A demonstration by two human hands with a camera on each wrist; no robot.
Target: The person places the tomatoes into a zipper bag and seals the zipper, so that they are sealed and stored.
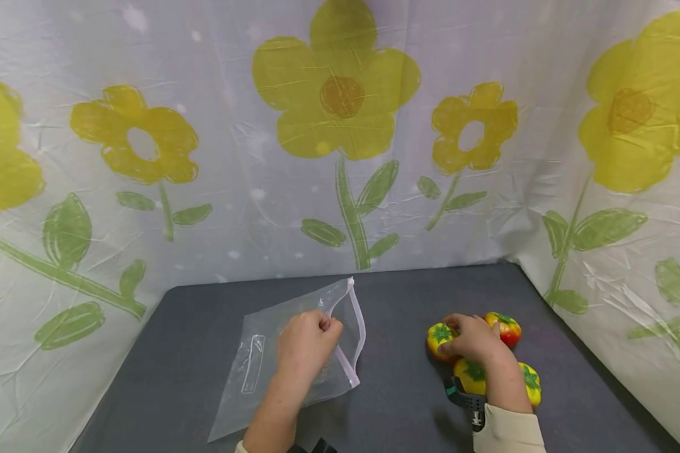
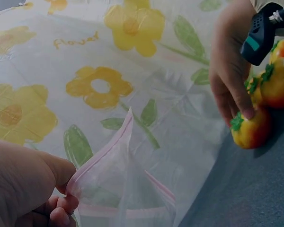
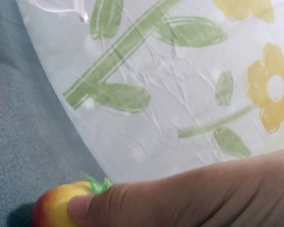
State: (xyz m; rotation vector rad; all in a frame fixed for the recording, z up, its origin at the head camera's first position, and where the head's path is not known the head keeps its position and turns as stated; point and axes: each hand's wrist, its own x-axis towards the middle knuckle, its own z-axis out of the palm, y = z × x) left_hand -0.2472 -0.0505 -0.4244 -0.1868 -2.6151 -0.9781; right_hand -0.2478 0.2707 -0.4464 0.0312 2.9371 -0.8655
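Observation:
My left hand [image 1: 308, 346] pinches the upper edge of a clear zip bag [image 1: 260, 352] between thumb and curled fingers. The bag lies slanted on the dark table, its pinkish-white zip edges [image 1: 361, 327] spread apart on the right. My right hand [image 1: 478, 343] has thumb and fingers round a yellow-red fruit with a green leafy top [image 1: 441, 340]. In the right wrist view the thumb presses on that fruit [image 3: 57, 205]. More such fruits sit close by: one redder fruit [image 1: 507, 330] behind the hand, one yellow fruit [image 1: 469, 376] before it, another [image 1: 531, 384] beside the wrist.
A dark grey table [image 1: 396, 415] spreads under everything. A pale curtain [image 1: 232, 239] printed with yellow flowers stands behind it and along both sides. A black strap device [image 1: 466, 399] sits on my right wrist.

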